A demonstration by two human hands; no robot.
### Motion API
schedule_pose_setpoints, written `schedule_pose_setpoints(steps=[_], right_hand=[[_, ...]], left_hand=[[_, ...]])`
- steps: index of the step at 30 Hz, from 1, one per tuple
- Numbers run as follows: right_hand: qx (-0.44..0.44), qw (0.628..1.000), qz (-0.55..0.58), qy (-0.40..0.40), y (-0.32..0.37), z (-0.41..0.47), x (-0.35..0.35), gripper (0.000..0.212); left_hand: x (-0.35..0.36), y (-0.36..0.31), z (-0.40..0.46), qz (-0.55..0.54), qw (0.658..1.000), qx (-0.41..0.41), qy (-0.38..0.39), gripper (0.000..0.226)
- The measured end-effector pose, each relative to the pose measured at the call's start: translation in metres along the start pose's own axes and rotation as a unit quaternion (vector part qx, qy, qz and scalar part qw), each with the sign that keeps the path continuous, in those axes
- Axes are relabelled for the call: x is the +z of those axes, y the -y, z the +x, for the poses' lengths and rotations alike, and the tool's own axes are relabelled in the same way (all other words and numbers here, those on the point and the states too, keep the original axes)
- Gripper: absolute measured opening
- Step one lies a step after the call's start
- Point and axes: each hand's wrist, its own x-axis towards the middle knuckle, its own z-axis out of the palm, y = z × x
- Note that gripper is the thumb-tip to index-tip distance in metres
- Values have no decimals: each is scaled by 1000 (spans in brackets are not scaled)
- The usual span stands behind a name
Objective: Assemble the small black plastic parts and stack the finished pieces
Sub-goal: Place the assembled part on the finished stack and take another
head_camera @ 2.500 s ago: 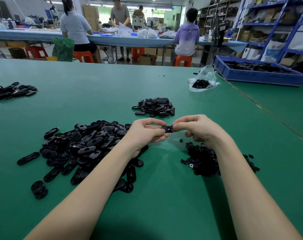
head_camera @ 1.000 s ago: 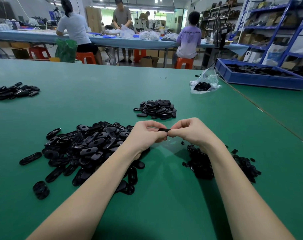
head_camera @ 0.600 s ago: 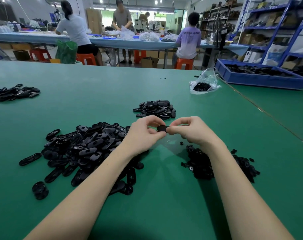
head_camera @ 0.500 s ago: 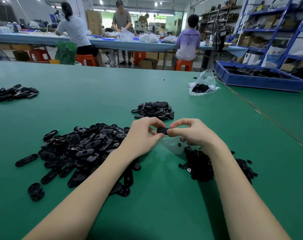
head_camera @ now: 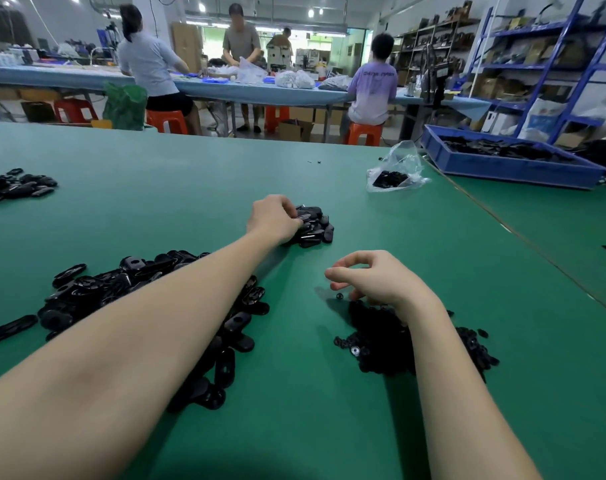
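we work at a wide green table point(head_camera: 177, 188) in a busy workshop. on our left lies the big heap of oval black parts point(head_camera: 97, 285), under our forearm. our left hand point(head_camera: 272, 216) reaches to the small stack of finished pieces point(head_camera: 315, 225), fingers curled on its top; we cannot tell if they grip one. our right hand point(head_camera: 374, 278) hovers loosely curled, holding nothing, over the pile of small black rings point(head_camera: 381, 337).

Finished stack point(head_camera: 313, 225) lies behind oval parts pile point(head_camera: 128, 292), left of bag point(head_camera: 395, 171).
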Motion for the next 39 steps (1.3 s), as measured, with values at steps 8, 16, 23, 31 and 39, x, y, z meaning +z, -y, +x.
schedule_pose_setpoints(steps=[8,16,23,31,39], right_hand=[[-8,1000,-12,27,0,0,0,29],[-13,999,-30,31,-2,0,-3,24],[-27,997,-73,31,3,2,8,18],[-92,992,-83,32,16,2,28,8],[-109,987,-112,46,18,2,37,8]], left_hand=[[-1,4,2,25,999,-10,20,18],[-23,4,-35,-82,996,0,36,33],[-59,13,-88,-134,987,24,88,35],[-87,32,-88,-80,996,21,13,19],[-88,49,-87,183,980,14,81,35]])
